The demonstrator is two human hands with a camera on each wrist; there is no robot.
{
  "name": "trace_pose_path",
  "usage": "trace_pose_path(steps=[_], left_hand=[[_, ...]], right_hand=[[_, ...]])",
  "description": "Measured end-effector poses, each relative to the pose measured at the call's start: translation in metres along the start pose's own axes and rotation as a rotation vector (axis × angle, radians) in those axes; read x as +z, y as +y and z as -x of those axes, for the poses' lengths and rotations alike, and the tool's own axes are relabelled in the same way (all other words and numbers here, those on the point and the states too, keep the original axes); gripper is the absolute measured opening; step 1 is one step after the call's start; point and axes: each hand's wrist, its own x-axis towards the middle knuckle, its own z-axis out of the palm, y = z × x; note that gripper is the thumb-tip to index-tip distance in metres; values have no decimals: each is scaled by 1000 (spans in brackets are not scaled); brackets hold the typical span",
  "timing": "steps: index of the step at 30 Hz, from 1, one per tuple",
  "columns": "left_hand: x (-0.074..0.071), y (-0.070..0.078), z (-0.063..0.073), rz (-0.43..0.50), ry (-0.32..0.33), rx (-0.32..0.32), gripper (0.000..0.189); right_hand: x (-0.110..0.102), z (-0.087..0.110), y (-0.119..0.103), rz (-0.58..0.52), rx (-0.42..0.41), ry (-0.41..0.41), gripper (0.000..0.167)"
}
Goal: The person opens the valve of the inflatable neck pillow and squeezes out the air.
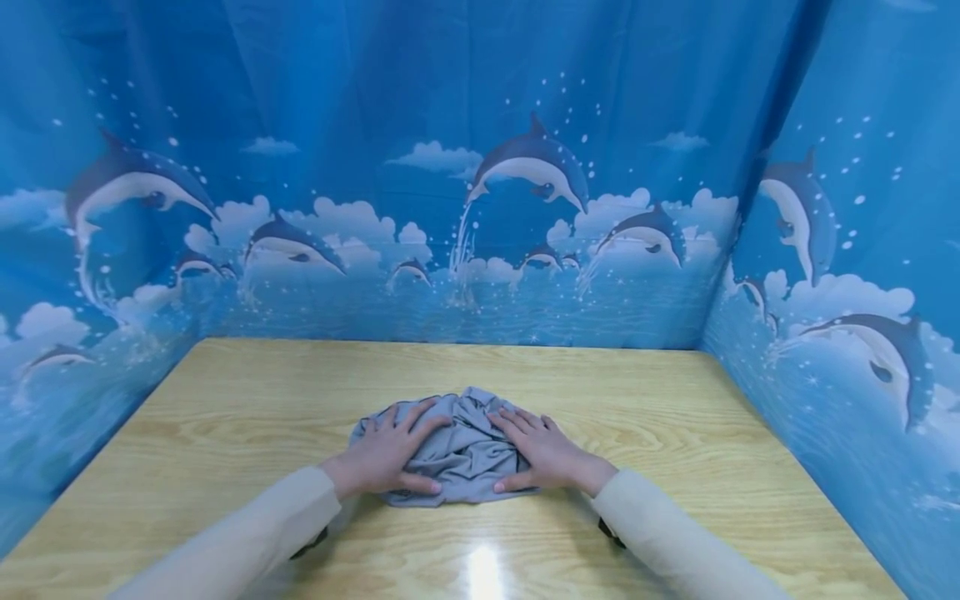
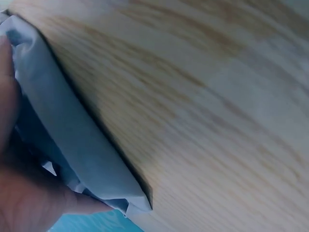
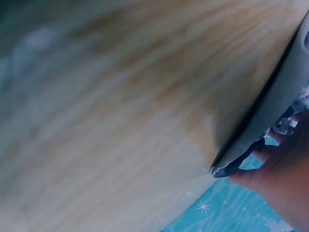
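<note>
A crumpled grey cloth (image 1: 471, 450) lies in a low heap on the wooden table, full of folds; whether it is a garment I cannot tell. My left hand (image 1: 384, 454) rests on its left side with the fingers spread. On the opposite side my right hand (image 1: 551, 457) lies over the cloth, fingers also spread and the thumb near the front edge. In the left wrist view a smooth folded edge of the cloth (image 2: 82, 130) runs beside the left hand (image 2: 29, 193). The right wrist view catches the cloth's edge (image 3: 270, 101) against the right hand (image 3: 280, 174).
The light wood-grain table (image 1: 262, 400) spreads around the cloth, with a bright light reflection near its front. Blue curtains (image 1: 360, 100) printed with dolphins and clouds hang along the back and both sides of the table.
</note>
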Motion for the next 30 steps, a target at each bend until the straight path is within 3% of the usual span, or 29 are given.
trace_pose_path(steps=[5,8,13,19,30], left_hand=[[-2,4,0,57,32,-35,77],[-2,6,1,62,68,-25,72],[0,7,3,31,102,6,67],[1,7,4,-11,121,27,65],[0,5,7,-60,149,-9,70]], right_hand=[[-3,3,1,-37,4,5,96],[-6,5,2,-59,-22,18,94],[-8,8,6,-66,-62,50,87],[-8,8,9,-48,-47,37,83],[-8,12,11,-29,-15,15,83]])
